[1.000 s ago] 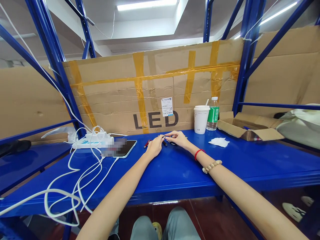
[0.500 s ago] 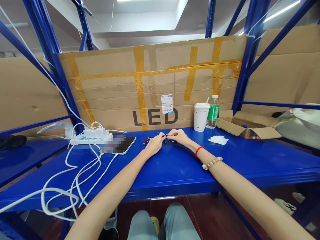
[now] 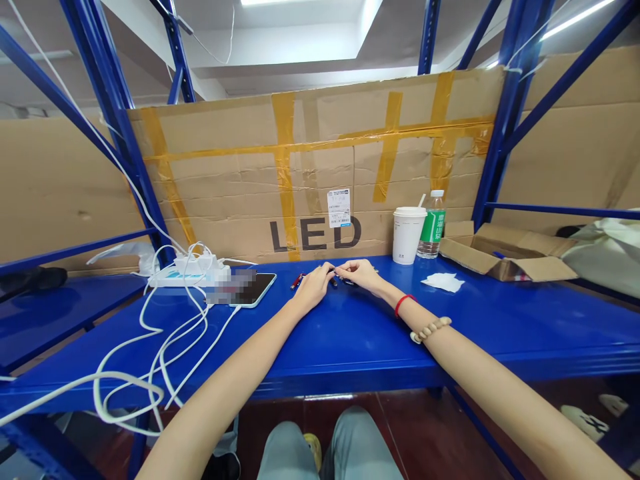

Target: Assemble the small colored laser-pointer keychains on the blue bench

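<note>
Above the blue tabletop (image 3: 350, 347), my left hand (image 3: 316, 283) and my right hand (image 3: 361, 274) meet fingertip to fingertip. The fingers of both are pinched closed around something too small and hidden to make out. Just left of my left hand lies a slim red, pen-like piece (image 3: 297, 281), partly covered by the hand. Small dark pieces (image 3: 334, 283) show beneath the fingertips, between the two hands. Another dark thing (image 3: 347, 281) lies under my right hand, mostly hidden.
At left are a phone (image 3: 260, 291), a white power strip (image 3: 190, 275) and tangled white cables (image 3: 145, 380). To the right stand a white cup (image 3: 407, 237), a water bottle (image 3: 433, 227), a tissue (image 3: 443, 283) and an open cardboard box (image 3: 510, 250). A cardboard wall (image 3: 225, 187) closes off the back.
The whole view has shifted slightly, with things now a little further right. My hands stay together at nearly the same spot, fingertips moving only slightly.
</note>
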Motion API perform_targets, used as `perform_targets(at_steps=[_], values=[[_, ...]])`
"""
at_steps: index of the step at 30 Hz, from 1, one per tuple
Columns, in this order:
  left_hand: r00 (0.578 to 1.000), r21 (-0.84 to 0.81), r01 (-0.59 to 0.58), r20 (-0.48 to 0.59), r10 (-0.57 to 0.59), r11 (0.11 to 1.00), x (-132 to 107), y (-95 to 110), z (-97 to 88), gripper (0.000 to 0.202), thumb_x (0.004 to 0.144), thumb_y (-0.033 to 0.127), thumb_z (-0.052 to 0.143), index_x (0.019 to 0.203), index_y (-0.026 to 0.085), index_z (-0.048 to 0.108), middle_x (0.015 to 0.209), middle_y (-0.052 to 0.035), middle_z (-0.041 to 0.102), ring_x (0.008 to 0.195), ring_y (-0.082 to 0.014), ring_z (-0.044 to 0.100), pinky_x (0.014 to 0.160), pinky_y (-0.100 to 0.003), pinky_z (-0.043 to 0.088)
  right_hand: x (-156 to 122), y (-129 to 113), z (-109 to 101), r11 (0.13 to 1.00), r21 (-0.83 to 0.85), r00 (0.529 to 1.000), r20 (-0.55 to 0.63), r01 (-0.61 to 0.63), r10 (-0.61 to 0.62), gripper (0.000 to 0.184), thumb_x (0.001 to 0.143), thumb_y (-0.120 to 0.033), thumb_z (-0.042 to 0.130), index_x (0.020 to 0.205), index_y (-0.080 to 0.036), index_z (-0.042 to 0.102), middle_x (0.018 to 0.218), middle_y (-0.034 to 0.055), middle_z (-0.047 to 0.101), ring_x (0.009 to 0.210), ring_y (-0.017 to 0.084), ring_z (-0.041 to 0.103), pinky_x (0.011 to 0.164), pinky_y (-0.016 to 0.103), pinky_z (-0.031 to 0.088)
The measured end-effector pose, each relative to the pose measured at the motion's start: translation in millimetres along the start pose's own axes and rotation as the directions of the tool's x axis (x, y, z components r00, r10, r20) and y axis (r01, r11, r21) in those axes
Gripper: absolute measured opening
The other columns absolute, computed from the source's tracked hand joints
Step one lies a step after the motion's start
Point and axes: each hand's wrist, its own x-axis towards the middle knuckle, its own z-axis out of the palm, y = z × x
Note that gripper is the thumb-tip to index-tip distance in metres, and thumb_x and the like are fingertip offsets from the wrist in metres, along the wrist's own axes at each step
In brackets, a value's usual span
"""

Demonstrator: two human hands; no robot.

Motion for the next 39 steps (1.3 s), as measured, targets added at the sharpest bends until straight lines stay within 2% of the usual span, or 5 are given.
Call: perform_targets(at_steps=[5,16,23,34,39], values=[[0.999,0.077,0.022,0.035,-0.025,0.997,2.4,-1.3,-0.5,0.023,0.089,0.029,0.024,0.101,0.023,0.043,0.097,-0.0028,0.058,0.094,-0.0162,0.053,0.076,-0.026,0.041,-0.4,-3.3,1.3,0.999,0.012,0.999,-0.002,-0.04,0.04,0.046,0.057,-0.055,0.06,0.068,-0.01,0.065,0.056,0.0012,0.055,0.046,0.005,0.037,0.043,0.021,0.027],[0.995,0.131,0.071,0.066,-0.08,0.989,1.7,-0.8,-1.4,0.028,0.089,0.032,0.022,0.097,0.024,0.048,0.098,-0.0019,0.058,0.091,-0.0178,0.055,0.068,-0.026,0.043,0.2,-4.5,3.2,0.996,-0.086,0.999,-0.047,0.015,-0.02,0.04,0.056,-0.051,0.062,0.056,-0.011,0.061,0.053,0.002,0.055,0.049,0.008,0.041,0.046,0.022,0.031],[0.994,0.103,0.054,0.092,-0.064,0.993,1.8,-4.1,0.7,0.028,0.089,0.031,0.022,0.095,0.024,0.048,0.098,-0.0011,0.058,0.091,-0.0155,0.054,0.075,-0.026,0.042,-0.3,-6.8,4.8,0.99,-0.139,0.999,-0.037,0.031,-0.036,0.041,0.057,-0.052,0.06,0.054,-0.011,0.06,0.051,0.0017,0.054,0.048,0.008,0.04,0.045,0.022,0.03],[0.988,0.141,0.104,0.1,-0.118,0.985,1.3,-1.1,-2.1,0.029,0.089,0.031,0.021,0.098,0.024,0.047,0.102,-0.0011,0.057,0.092,-0.0157,0.054,0.07,-0.024,0.042,-1.9,-9.4,6.6,0.986,-0.161,0.998,-0.025,0.046,-0.051,0.043,0.061,-0.054,0.055,0.055,-0.012,0.059,0.054,0.0025,0.056,0.05,0.01,0.044,0.047,0.023,0.033],[0.99,0.105,0.089,0.098,-0.099,0.99,0.5,-1.2,-2.6,0.028,0.089,0.032,0.02,0.098,0.024,0.046,0.104,-0.0011,0.057,0.093,-0.0163,0.054,0.071,-0.026,0.043,-2.0,-10.0,7.0,0.99,-0.135,0.999,-0.002,0.044,-0.045,0.042,0.061,-0.053,0.056,0.058,-0.012,0.061,0.058,0.0039,0.059,0.052,0.011,0.047,0.05,0.024,0.036]])
